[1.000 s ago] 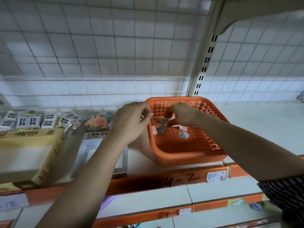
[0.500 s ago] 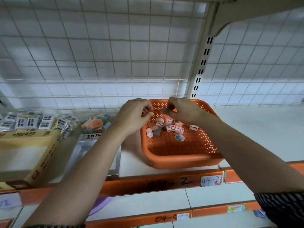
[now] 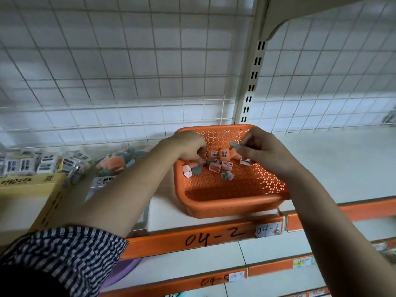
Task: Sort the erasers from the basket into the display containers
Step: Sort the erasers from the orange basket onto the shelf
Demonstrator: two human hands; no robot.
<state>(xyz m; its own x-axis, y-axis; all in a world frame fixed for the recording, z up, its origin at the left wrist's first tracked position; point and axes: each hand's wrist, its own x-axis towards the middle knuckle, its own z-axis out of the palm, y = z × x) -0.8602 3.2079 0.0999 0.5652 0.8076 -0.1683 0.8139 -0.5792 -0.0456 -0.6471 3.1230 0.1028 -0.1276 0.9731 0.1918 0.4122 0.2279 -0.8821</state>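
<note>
orange basket (image 3: 232,207); label (image 3: 269,230) reads 04-2; right hand (image 3: 264,151) pinches grey eraser (image 3: 234,144); left hand (image 3: 188,146) unclear

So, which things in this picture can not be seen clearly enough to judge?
All in the head view:
- Whether the left hand holds an eraser: its own knuckles hide the fingertips.
- Print on the erasers in the basket: too small.
- Yellow box: cut off by the left edge.
- Labelled container: partly behind the left forearm.
</note>
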